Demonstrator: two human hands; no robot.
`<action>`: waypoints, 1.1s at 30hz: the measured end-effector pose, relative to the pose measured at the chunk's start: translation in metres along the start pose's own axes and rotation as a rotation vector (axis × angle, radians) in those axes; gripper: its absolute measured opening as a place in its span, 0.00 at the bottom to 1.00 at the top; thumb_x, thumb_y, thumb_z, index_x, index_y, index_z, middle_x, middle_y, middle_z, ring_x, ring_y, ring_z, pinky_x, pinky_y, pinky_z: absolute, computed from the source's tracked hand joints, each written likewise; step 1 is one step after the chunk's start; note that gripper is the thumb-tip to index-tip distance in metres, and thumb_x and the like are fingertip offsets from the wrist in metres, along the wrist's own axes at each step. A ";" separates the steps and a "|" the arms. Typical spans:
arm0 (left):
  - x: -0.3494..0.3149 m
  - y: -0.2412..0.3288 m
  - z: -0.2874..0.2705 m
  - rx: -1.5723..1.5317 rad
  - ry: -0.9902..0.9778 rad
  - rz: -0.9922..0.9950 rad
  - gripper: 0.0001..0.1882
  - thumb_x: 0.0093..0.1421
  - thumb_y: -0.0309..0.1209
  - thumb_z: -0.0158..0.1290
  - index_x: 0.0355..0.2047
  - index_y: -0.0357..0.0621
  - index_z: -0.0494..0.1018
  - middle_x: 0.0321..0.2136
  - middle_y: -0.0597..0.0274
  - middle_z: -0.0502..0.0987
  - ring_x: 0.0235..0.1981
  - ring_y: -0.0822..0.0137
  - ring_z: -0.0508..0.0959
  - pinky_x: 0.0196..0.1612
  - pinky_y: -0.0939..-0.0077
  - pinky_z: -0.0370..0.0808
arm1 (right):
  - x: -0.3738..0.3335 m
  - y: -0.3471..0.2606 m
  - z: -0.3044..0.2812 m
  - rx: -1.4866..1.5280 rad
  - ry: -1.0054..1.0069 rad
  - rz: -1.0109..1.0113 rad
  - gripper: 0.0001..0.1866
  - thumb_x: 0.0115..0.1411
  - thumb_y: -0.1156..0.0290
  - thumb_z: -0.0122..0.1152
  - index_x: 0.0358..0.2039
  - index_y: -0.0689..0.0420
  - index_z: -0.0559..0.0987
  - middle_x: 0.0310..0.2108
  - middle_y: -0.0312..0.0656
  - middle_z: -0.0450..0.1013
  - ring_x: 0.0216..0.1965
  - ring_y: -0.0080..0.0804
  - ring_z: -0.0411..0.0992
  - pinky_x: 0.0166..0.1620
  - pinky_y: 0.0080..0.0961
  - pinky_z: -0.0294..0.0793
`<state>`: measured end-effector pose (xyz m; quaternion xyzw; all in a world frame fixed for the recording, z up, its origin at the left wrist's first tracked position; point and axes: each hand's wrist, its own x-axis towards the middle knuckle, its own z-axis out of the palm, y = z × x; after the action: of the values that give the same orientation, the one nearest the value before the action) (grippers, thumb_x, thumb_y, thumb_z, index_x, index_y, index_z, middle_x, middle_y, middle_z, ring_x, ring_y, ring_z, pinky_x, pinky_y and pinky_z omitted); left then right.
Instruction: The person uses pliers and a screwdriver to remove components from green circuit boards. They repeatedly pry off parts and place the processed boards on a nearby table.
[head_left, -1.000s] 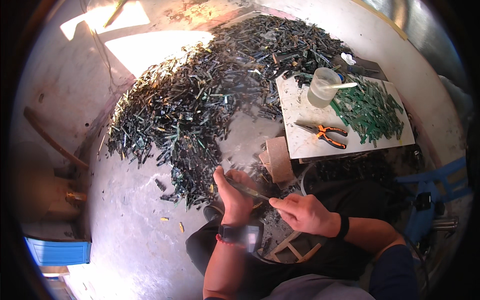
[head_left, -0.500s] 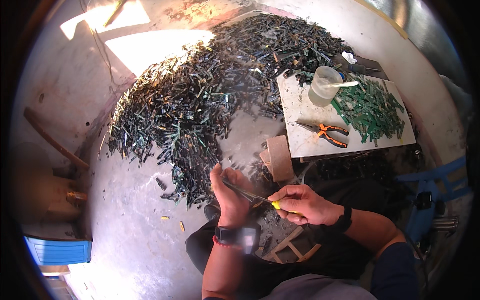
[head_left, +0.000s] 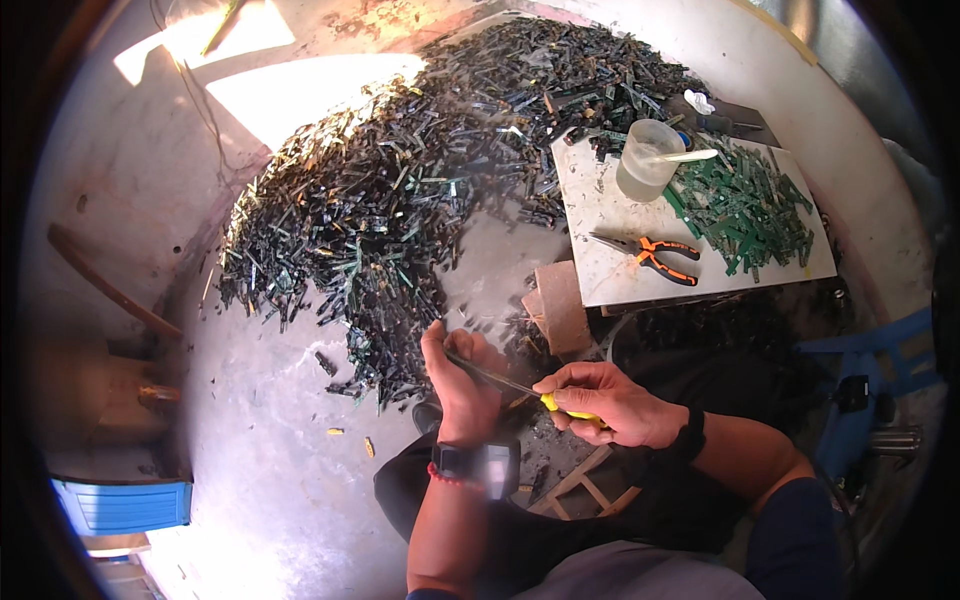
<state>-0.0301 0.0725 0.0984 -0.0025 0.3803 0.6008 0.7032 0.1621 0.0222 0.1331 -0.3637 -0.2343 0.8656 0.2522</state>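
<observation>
My right hand is closed around the yellow handle of a screwdriver. Its thin metal shaft points left, toward my left palm. My left hand is closed, thumb up and fingers bent, around a narrow dark piece that meets the shaft; where one ends and the other begins I cannot make out. Beyond my hands, a big heap of dark narrow strips spreads over the floor. Orange-and-black long-nose pliers lie on a white board to the right.
On the board stand a cloudy plastic cup with a white stick in it and a pile of green strips. A reddish brick rests by its near left corner. A blue stool is at far right, a blue box at far left.
The view has shifted slightly. Both hands keep nearly the same pose, and my right hand has turned a little on the yellow handle, so more of it shows.
</observation>
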 end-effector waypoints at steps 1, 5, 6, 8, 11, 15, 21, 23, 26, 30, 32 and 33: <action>-0.001 0.000 0.002 0.001 0.004 -0.001 0.26 0.62 0.50 0.39 0.11 0.52 0.53 0.09 0.71 0.51 0.11 0.72 0.49 0.17 0.72 0.46 | 0.000 0.002 0.001 0.020 -0.008 -0.002 0.12 0.66 0.70 0.51 0.48 0.54 0.74 0.29 0.42 0.69 0.17 0.16 0.61 0.17 0.14 0.59; -0.004 0.002 0.005 0.012 -0.001 0.016 0.26 0.62 0.50 0.39 0.11 0.52 0.53 0.09 0.71 0.51 0.11 0.72 0.49 0.17 0.72 0.45 | 0.001 0.003 0.002 -0.079 -0.005 -0.051 0.11 0.65 0.72 0.52 0.47 0.56 0.75 0.27 0.40 0.70 0.18 0.16 0.61 0.17 0.14 0.59; -0.002 0.000 0.003 0.010 0.003 0.013 0.26 0.62 0.50 0.40 0.11 0.52 0.53 0.09 0.71 0.51 0.11 0.72 0.50 0.17 0.73 0.46 | 0.001 0.002 0.003 -0.178 0.025 -0.081 0.11 0.64 0.73 0.53 0.47 0.57 0.75 0.27 0.39 0.70 0.18 0.16 0.61 0.18 0.14 0.60; 0.003 -0.004 -0.002 0.009 0.014 0.010 0.25 0.62 0.50 0.40 0.12 0.52 0.53 0.09 0.71 0.51 0.12 0.72 0.50 0.17 0.73 0.47 | 0.005 0.007 0.002 -0.451 0.086 -0.320 0.10 0.63 0.74 0.55 0.45 0.59 0.76 0.25 0.36 0.71 0.18 0.16 0.63 0.19 0.15 0.63; 0.004 -0.007 0.003 0.017 0.113 0.031 0.25 0.61 0.49 0.41 0.12 0.52 0.54 0.10 0.71 0.52 0.12 0.72 0.52 0.17 0.74 0.48 | 0.010 0.021 -0.001 -0.857 0.172 -0.657 0.09 0.60 0.77 0.58 0.41 0.63 0.77 0.21 0.33 0.71 0.21 0.18 0.69 0.26 0.19 0.71; 0.004 -0.007 0.006 0.024 0.144 0.060 0.25 0.61 0.49 0.42 0.12 0.52 0.54 0.10 0.71 0.53 0.12 0.72 0.52 0.17 0.75 0.49 | 0.018 0.023 0.006 -1.057 0.251 -0.957 0.09 0.60 0.75 0.58 0.42 0.61 0.77 0.19 0.32 0.69 0.17 0.16 0.65 0.21 0.16 0.66; 0.004 0.001 -0.001 -0.044 -0.001 0.010 0.25 0.61 0.50 0.41 0.12 0.51 0.54 0.09 0.71 0.52 0.12 0.72 0.50 0.17 0.73 0.47 | 0.004 -0.005 0.010 -0.077 0.054 -0.033 0.10 0.64 0.65 0.55 0.44 0.54 0.76 0.24 0.35 0.69 0.14 0.12 0.58 0.14 0.11 0.54; 0.002 0.003 0.003 -0.065 0.009 0.003 0.26 0.61 0.50 0.41 0.12 0.51 0.53 0.09 0.71 0.51 0.12 0.72 0.49 0.17 0.73 0.46 | 0.006 -0.004 0.008 -0.002 0.020 -0.011 0.10 0.64 0.64 0.56 0.42 0.54 0.76 0.24 0.35 0.69 0.14 0.12 0.57 0.14 0.11 0.52; 0.001 0.006 0.000 -0.073 -0.096 0.005 0.26 0.62 0.50 0.41 0.12 0.51 0.53 0.09 0.71 0.51 0.12 0.72 0.49 0.17 0.73 0.46 | 0.006 -0.002 0.010 0.025 0.037 -0.002 0.10 0.64 0.63 0.56 0.42 0.53 0.76 0.24 0.35 0.69 0.13 0.12 0.56 0.13 0.11 0.51; 0.004 0.006 -0.004 -0.107 -0.106 0.002 0.26 0.62 0.50 0.41 0.12 0.51 0.53 0.10 0.71 0.51 0.12 0.72 0.49 0.17 0.73 0.46 | 0.007 -0.001 0.010 -0.175 0.059 -0.125 0.09 0.64 0.68 0.56 0.43 0.56 0.77 0.24 0.34 0.70 0.16 0.15 0.62 0.17 0.14 0.60; 0.005 0.003 -0.003 -0.123 -0.070 0.005 0.26 0.62 0.50 0.41 0.12 0.51 0.53 0.10 0.71 0.51 0.12 0.72 0.49 0.17 0.73 0.46 | 0.011 0.008 0.008 -0.580 0.121 -0.373 0.09 0.63 0.71 0.56 0.43 0.58 0.77 0.24 0.34 0.72 0.19 0.18 0.67 0.21 0.17 0.66; 0.004 0.003 -0.001 -0.116 -0.061 0.014 0.25 0.62 0.50 0.41 0.13 0.51 0.54 0.10 0.71 0.51 0.12 0.73 0.49 0.18 0.73 0.46 | 0.015 0.015 0.008 -0.852 0.173 -0.666 0.09 0.61 0.75 0.57 0.42 0.60 0.78 0.24 0.38 0.74 0.23 0.21 0.71 0.27 0.20 0.71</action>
<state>-0.0331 0.0763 0.0965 -0.0221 0.3232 0.6263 0.7091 0.1431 0.0183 0.1219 -0.4097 -0.6449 0.5343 0.3616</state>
